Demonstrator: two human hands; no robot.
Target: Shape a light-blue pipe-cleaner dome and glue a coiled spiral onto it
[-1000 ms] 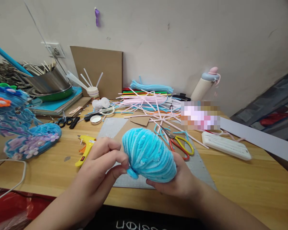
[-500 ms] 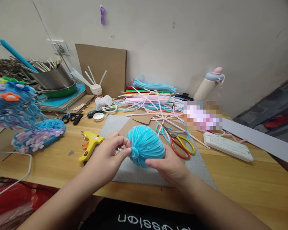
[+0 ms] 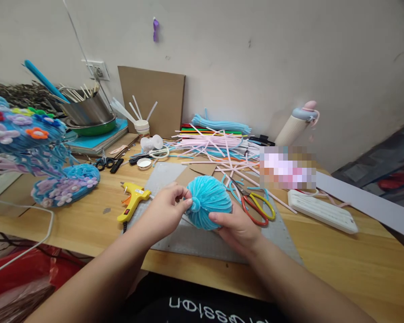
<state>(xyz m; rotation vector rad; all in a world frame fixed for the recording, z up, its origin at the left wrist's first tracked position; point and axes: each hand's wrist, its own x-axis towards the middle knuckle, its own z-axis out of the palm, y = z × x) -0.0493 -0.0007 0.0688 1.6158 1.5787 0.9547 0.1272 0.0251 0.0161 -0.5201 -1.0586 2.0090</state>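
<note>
A rounded, ribbed ball of blue pipe cleaners [image 3: 210, 202] is held above the grey cutting mat [image 3: 170, 240]. My right hand [image 3: 237, 226] cups it from the right, thumb on the front and the other fingers mostly hidden behind. On the ball's left end sits a small coil of blue pipe cleaner [image 3: 195, 204]. My left hand [image 3: 170, 206] is closed at this coil, thumb and forefinger pinching its edge. Scissors [image 3: 257, 208] with a red and a yellow handle lie right of the ball. A yellow glue gun [image 3: 134, 202] rests left of my left hand.
Pink pipe cleaners [image 3: 212, 142] are heaped at the back, with a blue bundle [image 3: 220, 123] on top. A blue flowered pipe-cleaner piece [image 3: 23, 130] stands at left. A bottle [image 3: 294, 123] leans by the wall; a white power strip [image 3: 323, 211] lies at right.
The view has shifted a little to the left, so most things sit farther right. The ball has turned slightly, and both hands keep their hold on it.
</note>
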